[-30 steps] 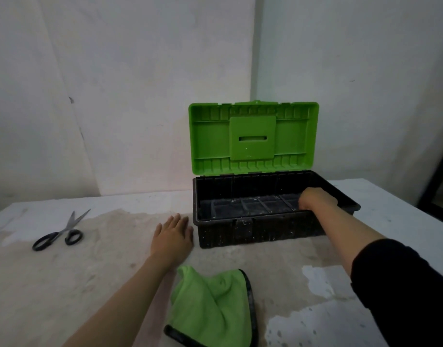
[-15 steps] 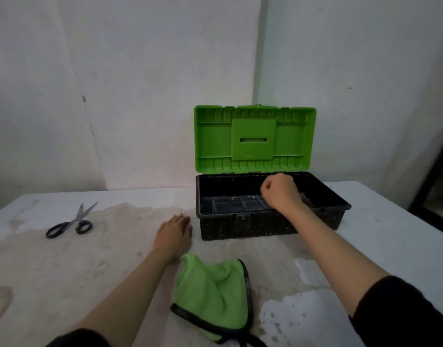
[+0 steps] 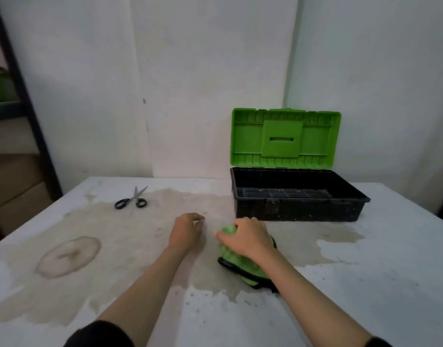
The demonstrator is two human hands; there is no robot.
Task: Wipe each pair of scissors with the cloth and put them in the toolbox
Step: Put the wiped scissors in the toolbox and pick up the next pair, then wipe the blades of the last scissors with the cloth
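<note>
A pair of black-handled scissors lies with its blades slightly apart on the table at the far left. The toolbox stands at the back right; its base is black and its green lid is raised. Several dividers show inside. A green cloth with black trim lies bunched in front of the box. My right hand lies over the cloth and grips its far end with curled fingers. To the left of the cloth my left hand rests on the table, fingers loosely curled, holding nothing.
The white table carries a wide brownish stain and a ring-shaped mark at the left. A black shelf frame and cardboard boxes stand beyond the table's left edge. White walls close the back.
My right hand came out of the toolbox and down onto the cloth, which it now grips. The left hand's fingers have curled. My view has turned left.
</note>
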